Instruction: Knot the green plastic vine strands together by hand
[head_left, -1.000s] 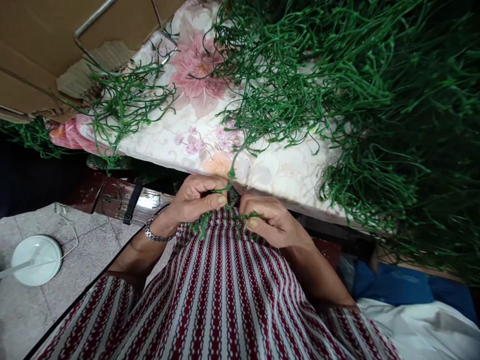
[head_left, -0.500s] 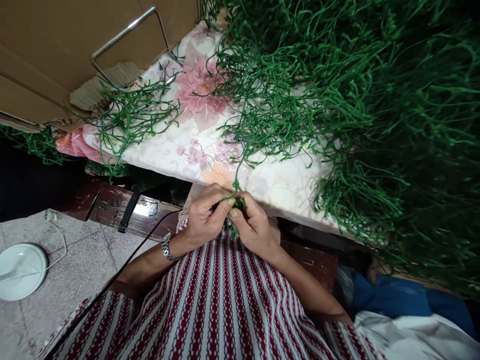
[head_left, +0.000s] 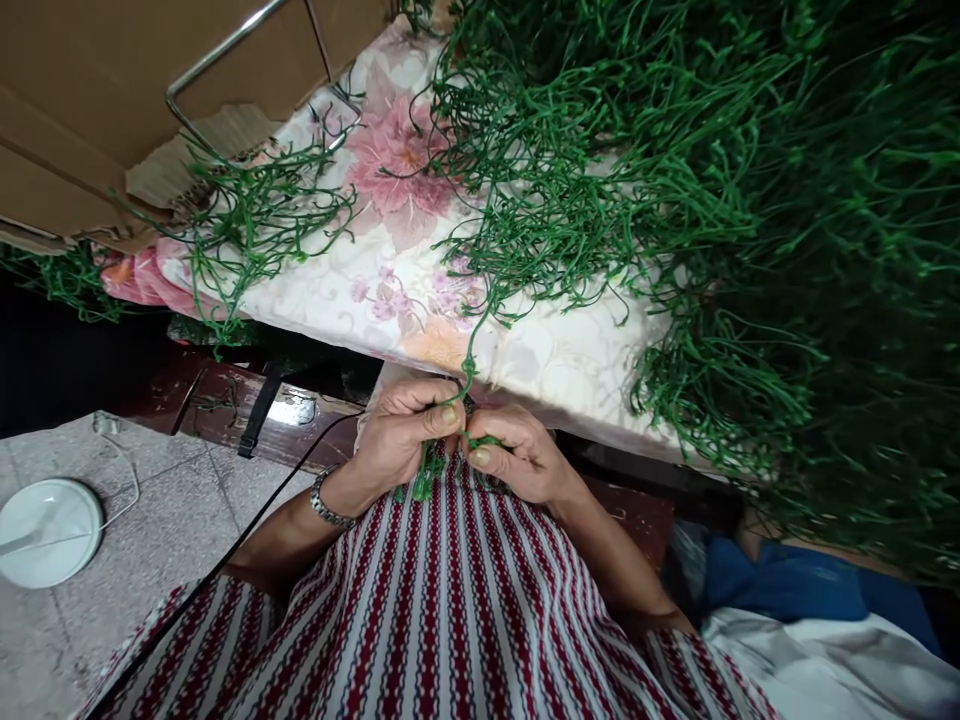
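A thin green plant-like stem (head_left: 469, 362) with a knot-like joint runs from the heap's edge down to my hands, over the lap. My left hand (head_left: 405, 432) is closed, pinching the stem between thumb and forefinger. Green tips (head_left: 424, 482) hang below that hand. My right hand (head_left: 519, 455) sits close beside it, thumb and forefinger closed on another short green strand (head_left: 484, 441). Whether both strands belong to one piece is hidden by the fingers. The heap of green stems (head_left: 570, 220) lies on the flowered cloth (head_left: 330, 300) just beyond.
A smaller green bunch (head_left: 255, 220) lies at the left, near a cardboard sheet (head_left: 112, 90) and a bent metal rod (head_left: 225, 60). A white round object (head_left: 49, 535) rests on the tiled floor. Blue fabric (head_left: 795, 580) is at the lower right.
My hands have drawn slightly apart and a little lower. My right hand has turned, with a green strand now visible in its pinch. Green tips now show below my left hand.
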